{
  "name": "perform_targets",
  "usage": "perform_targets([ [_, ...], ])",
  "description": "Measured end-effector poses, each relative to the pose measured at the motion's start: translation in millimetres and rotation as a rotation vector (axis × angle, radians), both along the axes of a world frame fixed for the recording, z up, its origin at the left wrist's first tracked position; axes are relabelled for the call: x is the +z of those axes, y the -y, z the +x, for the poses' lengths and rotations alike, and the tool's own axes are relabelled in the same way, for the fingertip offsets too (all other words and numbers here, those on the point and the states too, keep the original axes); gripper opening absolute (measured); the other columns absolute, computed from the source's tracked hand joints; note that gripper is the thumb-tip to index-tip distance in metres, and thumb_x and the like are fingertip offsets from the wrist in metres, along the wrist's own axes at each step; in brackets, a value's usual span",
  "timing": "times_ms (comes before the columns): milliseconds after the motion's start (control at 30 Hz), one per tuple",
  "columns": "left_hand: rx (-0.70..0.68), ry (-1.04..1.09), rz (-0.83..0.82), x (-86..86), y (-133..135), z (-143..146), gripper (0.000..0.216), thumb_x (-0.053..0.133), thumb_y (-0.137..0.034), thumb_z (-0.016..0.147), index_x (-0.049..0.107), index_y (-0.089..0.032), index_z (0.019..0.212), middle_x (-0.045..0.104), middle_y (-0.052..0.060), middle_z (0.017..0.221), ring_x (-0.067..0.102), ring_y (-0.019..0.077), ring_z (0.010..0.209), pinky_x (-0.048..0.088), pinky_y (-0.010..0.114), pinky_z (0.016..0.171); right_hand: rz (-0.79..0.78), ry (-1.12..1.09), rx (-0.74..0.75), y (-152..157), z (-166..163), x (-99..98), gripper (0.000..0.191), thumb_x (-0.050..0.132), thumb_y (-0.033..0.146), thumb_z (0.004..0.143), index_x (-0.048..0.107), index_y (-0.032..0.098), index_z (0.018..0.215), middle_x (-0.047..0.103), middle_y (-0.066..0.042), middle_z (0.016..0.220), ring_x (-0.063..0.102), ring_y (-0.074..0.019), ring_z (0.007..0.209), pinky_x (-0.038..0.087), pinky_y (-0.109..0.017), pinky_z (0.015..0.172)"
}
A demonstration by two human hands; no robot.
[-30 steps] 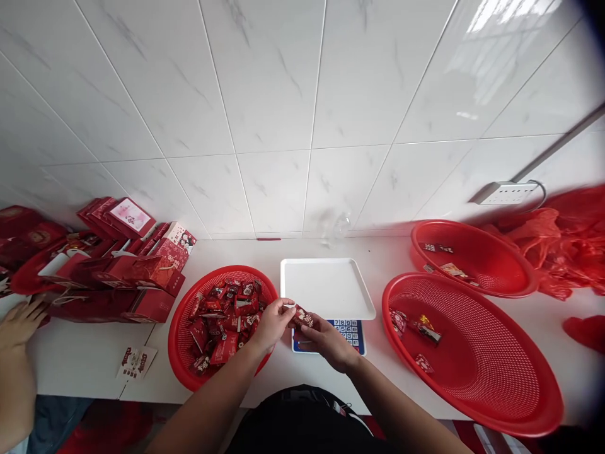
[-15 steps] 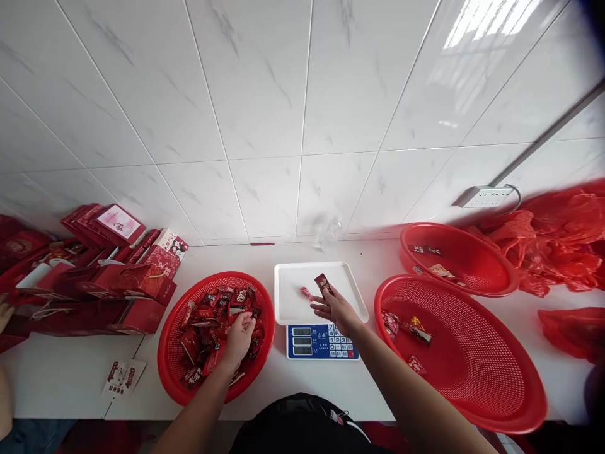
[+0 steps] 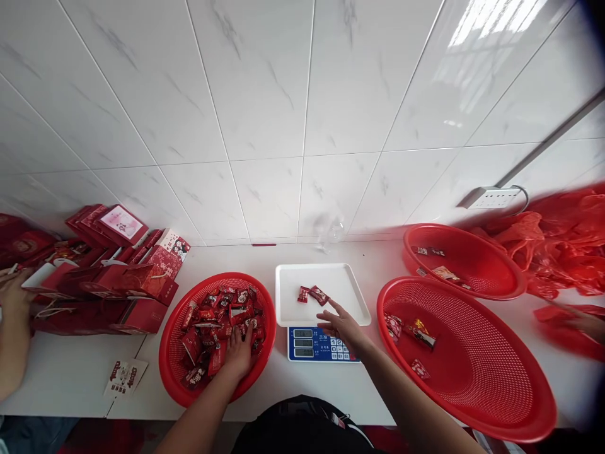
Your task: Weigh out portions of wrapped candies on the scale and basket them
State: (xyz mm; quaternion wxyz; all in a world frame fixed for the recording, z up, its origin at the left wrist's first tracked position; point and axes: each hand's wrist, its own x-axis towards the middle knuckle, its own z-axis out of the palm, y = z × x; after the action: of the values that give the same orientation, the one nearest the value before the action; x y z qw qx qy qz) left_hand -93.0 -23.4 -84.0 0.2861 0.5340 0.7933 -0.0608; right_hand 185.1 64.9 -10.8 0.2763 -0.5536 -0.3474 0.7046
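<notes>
My left hand (image 3: 239, 353) rests on the wrapped sweets (image 3: 208, 334) in the red basket (image 3: 170, 366), its fingers spread and holding nothing. Over the front right of the white weighing tray (image 3: 288, 309), my right hand (image 3: 344, 328) is open with fingers stretched and empty. On the tray lie a dark red wrapped sweet (image 3: 319, 295), just beyond my right fingertips, and a smaller red wrapped sweet (image 3: 303, 294) beside it. Below the tray sits the scale's blue panel (image 3: 304, 353), its right part covered by my right hand and wrist.
Two larger red baskets (image 3: 491, 353) on the right hold a few packets. Red gift boxes (image 3: 137, 280) stand at left, near another person's arm (image 3: 14, 334). A printed card (image 3: 125, 376) lies in front. Red plastic bags (image 3: 558, 233) and a power strip (image 3: 491, 198) are far right.
My right hand has let go of the dark red sweet, which now lies on the tray, and moved slightly back. My left hand has opened over the sweets. A blurred hand has appeared far right.
</notes>
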Motion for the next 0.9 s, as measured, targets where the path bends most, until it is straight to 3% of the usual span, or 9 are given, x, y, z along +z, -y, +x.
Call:
perform_targets([
  [67, 0.028, -0.013, 0.033, 0.8, -5, 1, 0.076, 0.056, -0.016, 0.071, 0.025, -0.02, 0.14, 0.019, 0.018, 0.147, 0.016, 0.0349, 0.134, 0.02, 0.046, 0.103, -0.02, -0.004, 0.006, 8, 1, -0.2, 0.073, 0.062, 0.037, 0.075, 0.026, 0.022, 0.138, 0.065, -0.011, 0.108, 0.066, -0.0189, 0.085, 0.049, -0.033, 0.08],
  [167, 0.062, 0.029, 0.136, 0.4, -11, -3, 0.063, 0.053, -0.013, 0.073, 0.037, -0.018, 0.133, 0.041, 0.02, 0.135, 0.034, 0.0337, 0.127, 0.024, 0.045, 0.1, -0.045, -0.018, 0.045, 19, 3, -2.5, 0.069, 0.062, 0.036, 0.076, 0.031, 0.019, 0.135, 0.065, -0.012, 0.108, 0.065, -0.0181, 0.086, 0.05, -0.032, 0.08],
  [333, 0.13, 0.155, 0.199, -0.3, -19, -23, 0.037, 0.053, -0.016, 0.074, 0.056, -0.021, 0.11, 0.062, 0.011, 0.107, 0.055, 0.0256, 0.103, 0.038, 0.035, 0.087, -0.035, -0.034, 0.122, 31, 3, -7.6, 0.056, 0.064, 0.035, 0.075, 0.046, 0.017, 0.125, 0.067, -0.01, 0.103, 0.065, -0.0176, 0.084, 0.051, -0.029, 0.073],
  [500, 0.279, 0.332, 0.281, 5.9, -21, -39, 0.022, 0.048, -0.017, 0.077, 0.058, -0.016, 0.097, 0.067, 0.007, 0.094, 0.06, 0.0186, 0.089, 0.042, 0.027, 0.079, -0.012, -0.02, 0.133, 34, 4, -5.6, 0.051, 0.066, 0.035, 0.073, 0.052, 0.017, 0.119, 0.068, -0.008, 0.1, 0.065, -0.0162, 0.082, 0.052, -0.029, 0.07],
  [700, 0.463, 0.596, 0.354, 19.6, -7, -36, 0.027, 0.046, -0.025, 0.08, 0.056, -0.013, 0.103, 0.068, 0.006, 0.087, 0.064, 0.0162, 0.077, 0.049, 0.026, 0.069, -0.029, -0.025, 0.13, 39, 2, -4.4, 0.046, 0.066, 0.034, 0.073, 0.056, 0.018, 0.114, 0.068, -0.007, 0.097, 0.064, -0.0165, 0.08, 0.051, -0.032, 0.074],
  [900, 0.85, 1.145, 0.326, 60.0, -2, -23, 0.03, 0.065, -0.026, 0.069, 0.058, -0.018, 0.097, 0.067, 0.002, 0.073, 0.063, 0.0141, 0.061, 0.05, 0.026, 0.057, -0.026, -0.047, 0.199, 40, -13, -3.1, 0.039, 0.066, 0.036, 0.072, 0.06, 0.017, 0.106, 0.067, -0.008, 0.096, 0.063, -0.0155, 0.078, 0.05, -0.03, 0.072],
])
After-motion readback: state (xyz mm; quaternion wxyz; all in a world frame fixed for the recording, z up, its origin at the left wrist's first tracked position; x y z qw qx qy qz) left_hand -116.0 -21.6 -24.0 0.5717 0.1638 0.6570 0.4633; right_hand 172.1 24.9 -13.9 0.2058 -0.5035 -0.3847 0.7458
